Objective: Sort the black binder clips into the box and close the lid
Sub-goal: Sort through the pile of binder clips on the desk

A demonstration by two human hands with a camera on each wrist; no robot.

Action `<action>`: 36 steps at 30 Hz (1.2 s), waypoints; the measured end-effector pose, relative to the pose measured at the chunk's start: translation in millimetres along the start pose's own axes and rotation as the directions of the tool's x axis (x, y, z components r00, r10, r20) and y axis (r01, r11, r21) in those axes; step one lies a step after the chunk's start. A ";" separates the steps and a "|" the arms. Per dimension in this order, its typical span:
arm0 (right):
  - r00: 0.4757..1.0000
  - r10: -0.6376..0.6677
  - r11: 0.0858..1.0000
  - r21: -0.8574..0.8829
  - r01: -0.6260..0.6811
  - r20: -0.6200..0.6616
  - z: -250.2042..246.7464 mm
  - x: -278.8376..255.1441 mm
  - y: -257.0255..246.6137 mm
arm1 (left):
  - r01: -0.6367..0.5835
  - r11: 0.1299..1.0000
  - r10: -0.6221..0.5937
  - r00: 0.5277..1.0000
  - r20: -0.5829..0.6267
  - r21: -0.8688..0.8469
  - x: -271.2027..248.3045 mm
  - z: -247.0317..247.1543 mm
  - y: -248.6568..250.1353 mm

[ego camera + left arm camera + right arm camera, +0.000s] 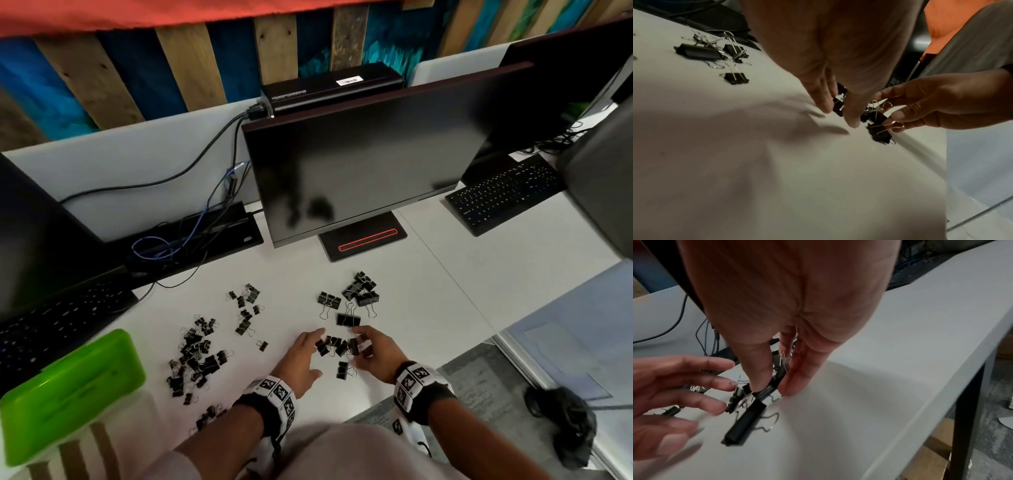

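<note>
Black binder clips lie scattered on the white desk [428, 291]. A small cluster [337, 346] sits between my two hands near the front edge. My left hand [308, 346] reaches in with fairly straight fingers [723, 407] that touch the cluster from the left. My right hand [371, 346] pinches a clip [766, 390] between thumb and finger. One clip [342, 370] lies just in front of the cluster, and a long one [745, 423] lies below my right fingers. The green box [72, 387] stands at the front left, blurred.
A big pile of small clips [195, 359] lies left of my hands, with larger ones [361, 289] behind. A monitor [359, 164] on its stand, a keyboard at the left [58, 325], another at the right [503, 195] and cables [178, 236] fill the back. The desk's edge [493, 335] runs at the right.
</note>
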State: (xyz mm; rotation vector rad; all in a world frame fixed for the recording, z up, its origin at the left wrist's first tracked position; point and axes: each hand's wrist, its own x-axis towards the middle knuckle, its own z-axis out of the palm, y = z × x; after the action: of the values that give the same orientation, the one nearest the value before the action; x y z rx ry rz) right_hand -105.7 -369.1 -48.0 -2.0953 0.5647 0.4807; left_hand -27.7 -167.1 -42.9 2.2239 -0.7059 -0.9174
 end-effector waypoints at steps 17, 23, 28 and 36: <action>0.874 -0.448 0.765 -0.425 0.484 0.188 18.8 74.7 -120.7 | 0.239 0.963 -0.168 0.893 -0.418 0.124 8.4 -98.0 -73.4; 0.805 -0.478 0.619 -0.515 0.593 0.351 44.8 111.8 -165.9 | 0.234 0.952 -0.152 0.923 -0.354 0.199 -6.6 -95.6 -91.7; 0.791 -0.405 0.585 -0.535 0.610 0.458 62.6 135.3 -187.3 | 0.284 0.929 -0.136 0.858 -0.495 0.237 -25.2 -111.8 -95.6; 0.814 -0.407 0.647 -0.499 0.577 0.414 86.2 133.1 -187.2 | 0.526 0.847 -0.483 0.695 -0.532 -0.081 -66.7 -123.1 -118.2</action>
State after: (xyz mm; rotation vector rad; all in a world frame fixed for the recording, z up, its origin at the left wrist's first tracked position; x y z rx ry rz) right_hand 96.9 -231.0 -40.5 -2.5995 -0.4111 0.6604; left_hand 51.6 -2.5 -29.7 2.6290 0.1603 -0.4418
